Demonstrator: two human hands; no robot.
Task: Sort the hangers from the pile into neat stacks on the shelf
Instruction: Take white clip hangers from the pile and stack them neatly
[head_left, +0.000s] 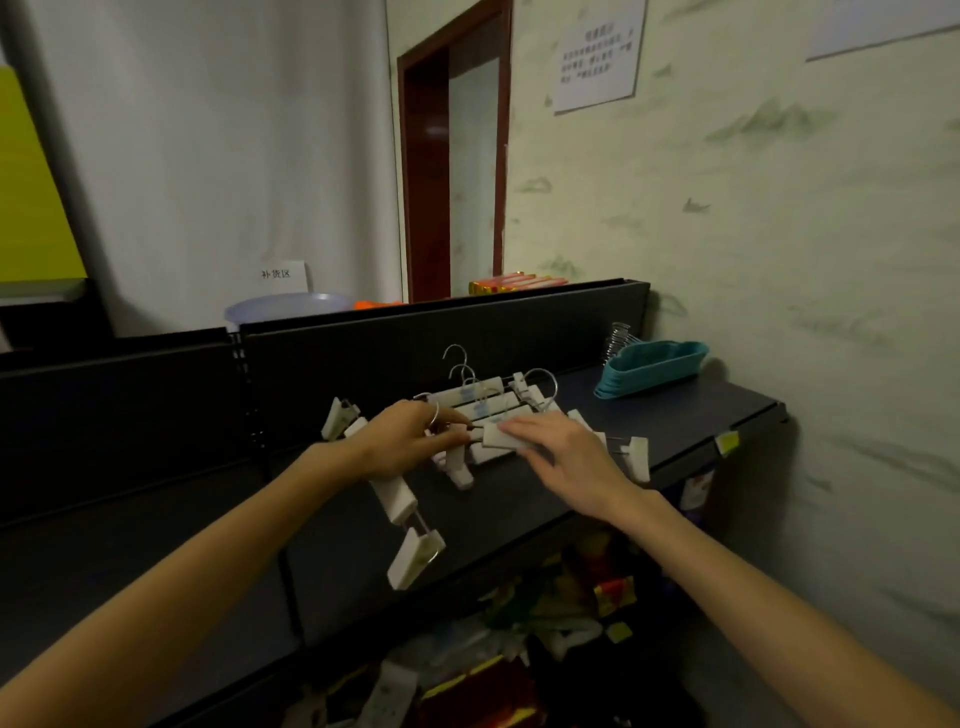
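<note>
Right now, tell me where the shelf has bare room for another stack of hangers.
The shelf is bare between the white clip hangers and the teal hangers by the wall, and along its near-left surface below the left hand. The middle is crowded: both hands, the right hand included, work the white pile there.

Left hand (410, 439) grips a white clip hanger (400, 499); right hand (563, 457) presses the stack (488, 402).
</note>
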